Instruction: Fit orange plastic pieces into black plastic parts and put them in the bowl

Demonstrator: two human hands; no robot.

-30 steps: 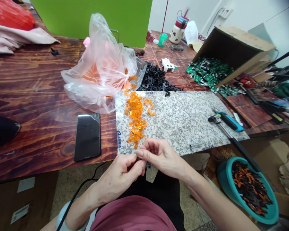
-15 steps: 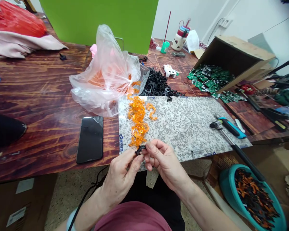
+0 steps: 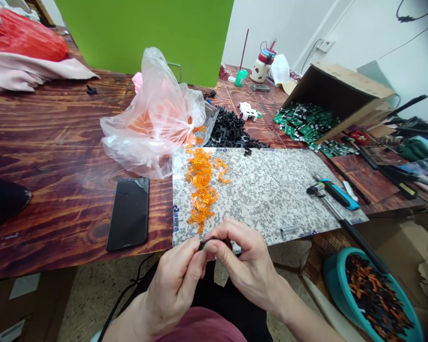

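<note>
Close to the front edge of the speckled board, my left hand and my right hand meet fingertip to fingertip. Both pinch a small black part, mostly covered by the fingers. Just beyond them, orange translucent curved pieces lie in a column on the board, with a few apart to the right. Behind the board is a heap of black parts. A clear plastic bag with orange contents rests at the board's back left corner.
A phone lies left of the board. A hammer and a blue-handled tool are at the right. A teal bucket of black and orange parts stands below. A tipped cardboard box spills green pieces.
My right fingers have closed further over the black part, hiding more of it. Both hands sit slightly lower in the picture, and the whole view has shifted a little.
</note>
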